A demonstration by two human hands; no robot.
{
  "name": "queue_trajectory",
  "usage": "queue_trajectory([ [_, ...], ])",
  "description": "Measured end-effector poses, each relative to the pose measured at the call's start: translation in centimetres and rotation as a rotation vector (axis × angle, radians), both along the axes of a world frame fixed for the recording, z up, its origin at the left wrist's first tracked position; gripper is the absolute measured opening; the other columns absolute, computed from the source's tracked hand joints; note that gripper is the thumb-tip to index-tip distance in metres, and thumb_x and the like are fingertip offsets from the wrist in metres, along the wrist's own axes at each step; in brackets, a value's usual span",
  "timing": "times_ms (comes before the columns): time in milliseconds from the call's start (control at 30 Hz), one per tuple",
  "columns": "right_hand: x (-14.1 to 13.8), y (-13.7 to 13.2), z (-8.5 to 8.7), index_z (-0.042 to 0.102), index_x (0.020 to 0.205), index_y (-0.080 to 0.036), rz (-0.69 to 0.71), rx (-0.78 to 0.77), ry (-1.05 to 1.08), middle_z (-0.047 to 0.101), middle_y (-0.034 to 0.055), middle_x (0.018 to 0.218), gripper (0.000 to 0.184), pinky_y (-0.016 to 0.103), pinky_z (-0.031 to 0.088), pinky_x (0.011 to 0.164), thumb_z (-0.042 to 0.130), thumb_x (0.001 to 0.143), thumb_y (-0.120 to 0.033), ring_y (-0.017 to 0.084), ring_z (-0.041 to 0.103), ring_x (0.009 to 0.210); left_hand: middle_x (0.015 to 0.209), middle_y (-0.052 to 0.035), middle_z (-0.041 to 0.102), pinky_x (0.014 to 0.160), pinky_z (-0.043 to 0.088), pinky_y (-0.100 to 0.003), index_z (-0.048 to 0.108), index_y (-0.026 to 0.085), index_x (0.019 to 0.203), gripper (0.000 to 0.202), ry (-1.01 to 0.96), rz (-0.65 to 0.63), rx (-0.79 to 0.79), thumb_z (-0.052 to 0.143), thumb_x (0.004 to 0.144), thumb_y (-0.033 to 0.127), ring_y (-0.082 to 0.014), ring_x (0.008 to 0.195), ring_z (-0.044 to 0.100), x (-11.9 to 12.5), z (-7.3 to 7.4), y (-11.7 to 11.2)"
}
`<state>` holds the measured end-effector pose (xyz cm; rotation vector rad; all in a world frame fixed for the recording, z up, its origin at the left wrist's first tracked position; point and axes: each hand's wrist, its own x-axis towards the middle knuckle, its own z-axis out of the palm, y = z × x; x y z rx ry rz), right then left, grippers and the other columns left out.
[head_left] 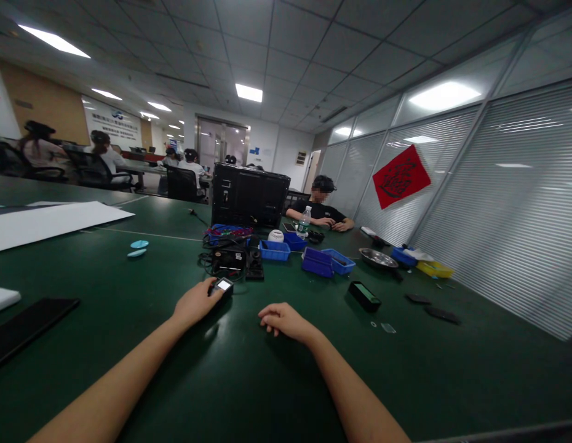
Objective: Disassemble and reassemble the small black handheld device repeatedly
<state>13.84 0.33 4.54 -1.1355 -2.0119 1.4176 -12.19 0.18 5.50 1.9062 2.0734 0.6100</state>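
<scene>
My left hand (pixel 197 303) is closed around a small black device with a lit white screen (pixel 224 285); the fingers cover its left side. My right hand (pixel 285 320) is low over the green table, its fingers loosely bent and a little apart, with nothing visible in them. Just beyond my left hand sit a black boxy unit with cables (pixel 228 259) and a black stand-like part (pixel 254 266). Off to the right of my right hand lies a black case with a greenish window (pixel 364 296). A small ring (pixel 373 323) and a clear flat piece (pixel 388 328) are near it.
Blue bins (pixel 274 250), a water bottle (pixel 304 222), a black monitor (pixel 249 195) and a metal bowl (pixel 378 258) stand farther back. A yellow tray (pixel 434 269) is at right. Across the table sits a person (pixel 320 209). White sheets (pixel 55 221) and a black slab (pixel 27 326) lie left.
</scene>
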Motion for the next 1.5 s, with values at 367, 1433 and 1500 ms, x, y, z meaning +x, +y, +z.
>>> queue_trajectory([
  [367, 0.0, -0.1, 0.3, 0.060, 0.094, -0.012, 0.005, 0.007, -0.010, 0.062, 0.0043, 0.079, 0.024, 0.017, 0.041, 0.048, 0.051, 0.073, -0.019, 0.008, 0.053, 0.060, 0.105, -0.0089, 0.062, 0.068, 0.044, -0.031, 0.036, 0.026, 0.126, 0.060, 0.207, -0.052, -0.070, 0.049, 0.068, 0.038, -0.0249, 0.089, 0.060, -0.9, 0.4, -0.6],
  [1433, 0.0, -0.1, 0.4, 0.060, 0.094, -0.011, 0.006, 0.017, -0.030, 0.062, 0.0046, 0.080, 0.024, 0.017, 0.040, 0.048, 0.052, 0.074, -0.020, 0.008, 0.053, 0.060, 0.112, -0.0213, 0.051, 0.073, 0.045, -0.038, 0.035, 0.008, 0.121, 0.064, 0.049, 0.582, 0.062, 0.041, 0.073, 0.050, -0.0335, 0.099, 0.053, -11.4, 0.9, -1.3],
  [1500, 0.0, -0.1, 0.5, 0.060, 0.095, -0.011, 0.001, 0.019, -0.037, 0.062, 0.0046, 0.080, 0.024, 0.017, 0.041, 0.048, 0.052, 0.074, -0.020, 0.008, 0.053, 0.060, 0.111, -0.0206, 0.052, 0.073, 0.045, -0.037, 0.036, 0.008, 0.120, 0.063, 0.088, 0.495, 0.073, 0.043, 0.072, 0.048, -0.0324, 0.098, 0.054, -9.6, 0.8, -1.0],
])
